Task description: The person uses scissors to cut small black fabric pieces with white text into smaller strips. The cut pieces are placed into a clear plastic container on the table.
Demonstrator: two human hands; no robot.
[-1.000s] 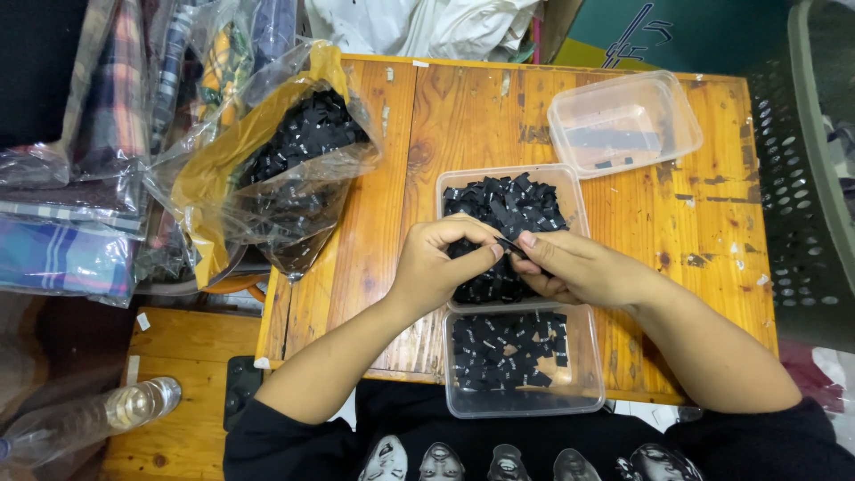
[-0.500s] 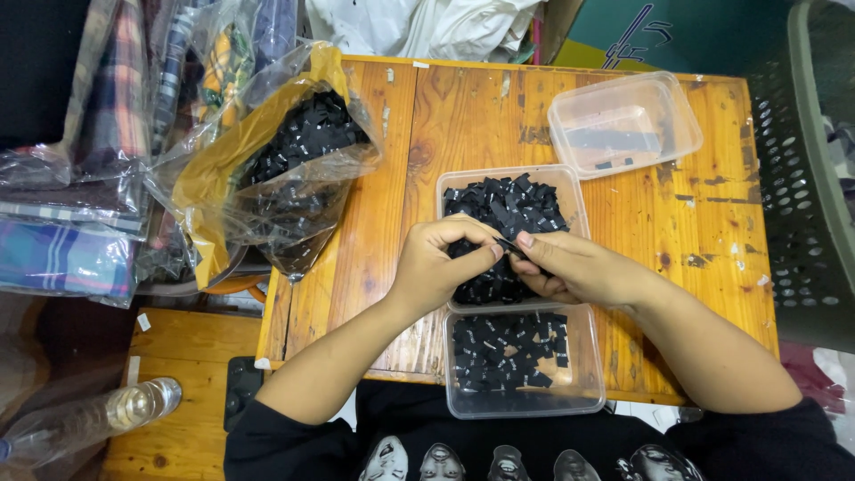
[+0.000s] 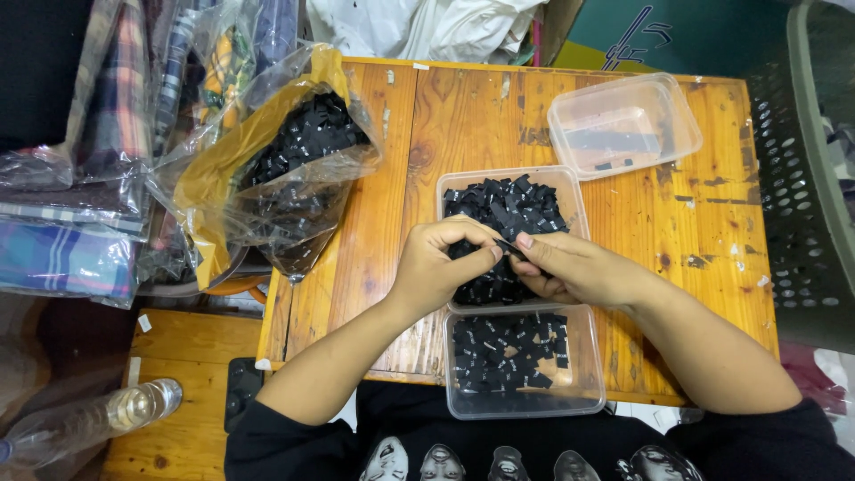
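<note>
Nothing has shifted since the earlier frames: both hands stay together over the middle tub, pinching the same small black tag.

Nearest, at the table's (image 3: 374, 267) front edge, sits the near tub (image 3: 525, 405), a clear plastic one about half full of black tags lying fairly flat. Just beyond it, touching end to end, the middle tub (image 3: 463, 183) is heaped with more tags in a loose pile. Over that pile the left hand (image 3: 436, 267) and right hand (image 3: 570, 267) meet, thumbs and forefingers closed on one tag (image 3: 508, 247), held just above the heap; the other fingers of both hands curl in.

Farther and to the right, apart from the other two, a third tub (image 3: 623, 125) lies almost bare, with a couple of tags on its bottom. That makes three tubs in all.

At the far left, overhanging the table's edge, one clear bag (image 3: 276, 178) with a yellow liner bulges with many more tags. Left of it lie stacked packs of checked cloth (image 3: 71, 214) in plastic. Near left, low down, one plastic bottle (image 3: 89, 423) lies on its side. A perforated grey basket (image 3: 802, 178) stands at the right.
</note>
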